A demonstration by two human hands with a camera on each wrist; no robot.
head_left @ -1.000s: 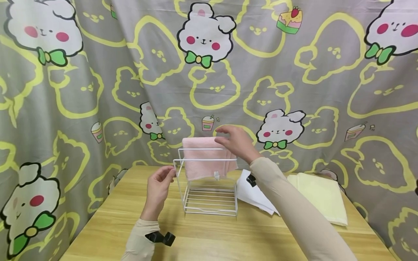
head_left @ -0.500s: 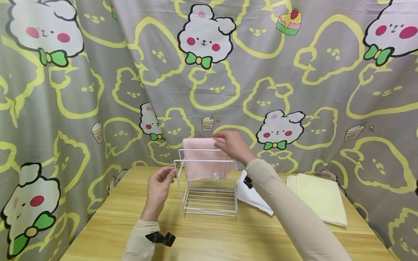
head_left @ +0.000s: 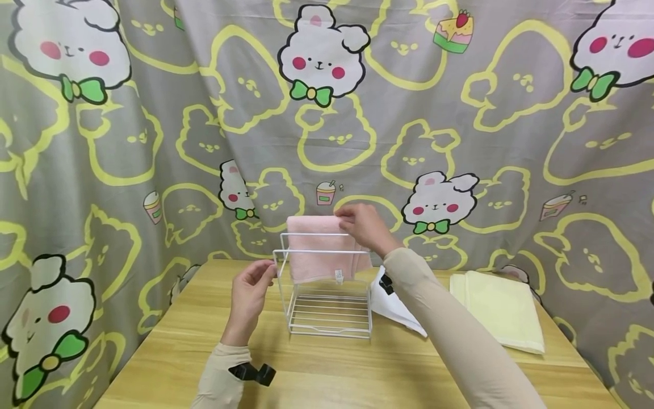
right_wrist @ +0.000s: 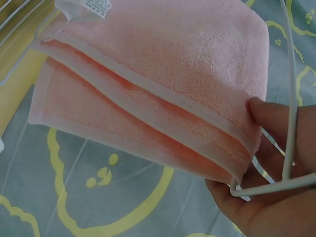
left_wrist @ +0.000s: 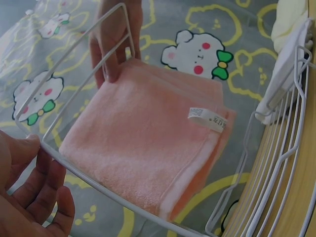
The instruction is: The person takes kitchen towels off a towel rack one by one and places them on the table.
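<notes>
A folded pink towel (head_left: 317,264) with a small white label hangs in the upper part of a white wire rack (head_left: 329,335), behind two of its top bars. Whatever bears its top fold is hidden. My right hand (head_left: 365,227) pinches the towel's upper right corner; the right wrist view shows the thumb on the near face of the pink towel (right_wrist: 187,64), with the fingers behind it, close to a rack wire. With thumb and fingers, my left hand (head_left: 250,298) holds the rack's left side wire, seen from close by as a white rail (left_wrist: 118,200).
On the wooden table (head_left: 204,318), a white towel (head_left: 393,307) lies at the rack's right, partly behind my right sleeve. Farther right lies a folded pale yellow towel (head_left: 503,312). A grey patterned curtain (head_left: 337,153) hangs behind and beside the table.
My right hand has come down slightly from above the pink towel, and its parted fingers have closed on the upper right corner. The left hand stays at the rack.
</notes>
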